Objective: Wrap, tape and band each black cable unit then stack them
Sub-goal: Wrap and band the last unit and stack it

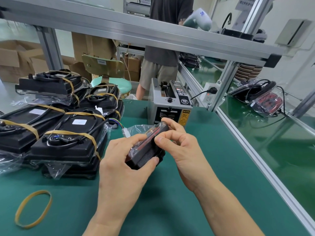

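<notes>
- Green matting covered the table point(196, 193), which filled the lower half of the frame and carried everything the task needed.
- A stack of finished units point(56, 126) filled the left of the frame: black cable units in clear plastic, each crossed by tan bands, piled in layers. By that pile, a good share of the job looked done.
- A grey tape dispenser point(168, 106) stood at mid-frame, just behind the hands, with nothing between it and them.
- More unwrapped-looking units point(260, 97) with red parts and loose black cable lay at right, beyond the aluminium rail point(255, 159), so work probably remained.
- Another person point(162, 53) stood at upper centre past the frame bar, well clear of the work.
- The current unit point(146, 150), black with red inside clear film, was held above the table at centre, tilted; it carried no band, and whether tape was on it I could not tell.
- The left hand point(122, 160) gripped the unit's near end, thumb beneath and fingers curled over.
- The right hand point(180, 142) pinched the unit's upper edge, seemingly folding or pressing the film.
- One loose rubber band point(33, 209) lay at lower left, ready, apart from both hands.
- A white connector point(125, 132) on coloured wires poked out from the stack just beside the left hand's fingers, and might snag.
</notes>
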A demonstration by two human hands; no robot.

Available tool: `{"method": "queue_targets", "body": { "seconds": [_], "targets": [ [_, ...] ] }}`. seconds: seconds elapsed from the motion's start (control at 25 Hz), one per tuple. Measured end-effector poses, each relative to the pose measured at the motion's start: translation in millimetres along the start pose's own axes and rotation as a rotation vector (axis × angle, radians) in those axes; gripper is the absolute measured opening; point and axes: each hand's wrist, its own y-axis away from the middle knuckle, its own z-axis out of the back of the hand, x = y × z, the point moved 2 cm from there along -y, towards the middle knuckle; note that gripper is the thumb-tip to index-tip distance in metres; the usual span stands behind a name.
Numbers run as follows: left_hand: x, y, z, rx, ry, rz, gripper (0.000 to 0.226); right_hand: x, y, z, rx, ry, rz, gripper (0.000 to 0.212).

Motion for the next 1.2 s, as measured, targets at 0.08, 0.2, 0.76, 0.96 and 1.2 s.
{"method": "queue_targets", "body": {
  "seconds": [0.08,0.2,0.76,0.96,1.2],
  "targets": [
    [0,0,0,0.003,0.000,-0.005,0.062,-3,-1,0,-0.025,0.001,0.016,0.021],
    [-1,0,0,0.012,0.004,-0.004,0.059,-5,-1,-3,-0.064,0.000,0.046,0.015],
    [0,-2,-2,0.012,0.019,0.013,0.054,-13,1,-5,-0.159,-0.150,0.041,0.008],
    [0,-1,-2,0.013,0.024,0.018,0.054,-11,0,-8,-0.115,-0.185,0.045,0.013],
    [-1,-2,-2,0.007,0.018,0.016,0.051,-11,0,-7,-0.087,-0.232,0.025,0.011]
  ]
}}
